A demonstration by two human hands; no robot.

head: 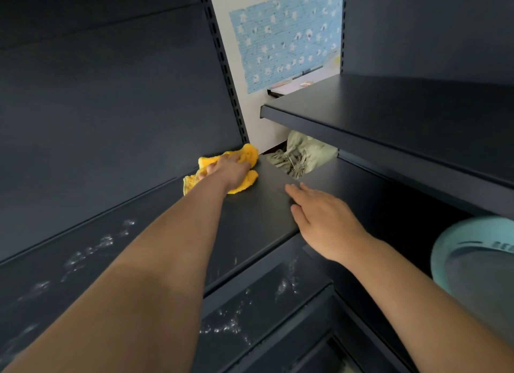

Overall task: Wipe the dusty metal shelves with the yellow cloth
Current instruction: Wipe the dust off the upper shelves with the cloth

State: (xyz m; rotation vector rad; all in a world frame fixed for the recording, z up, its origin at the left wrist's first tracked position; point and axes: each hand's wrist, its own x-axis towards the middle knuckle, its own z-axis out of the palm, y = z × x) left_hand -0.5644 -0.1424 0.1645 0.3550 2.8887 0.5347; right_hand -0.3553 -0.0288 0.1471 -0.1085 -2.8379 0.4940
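Observation:
My left hand reaches far along a dark metal shelf and presses the crumpled yellow cloth down near the shelf's far corner, by the back panel. My right hand lies flat with fingers apart on the same shelf's right front corner and holds nothing. White dust patches streak the shelf's left part. A lower shelf below also carries white dust.
A second dark shelf juts out at the upper right, level with my head. A pale green bundle sits in the gap behind the shelves. A light blue round container stands at the right. Blue star-patterned paper hangs on the wall.

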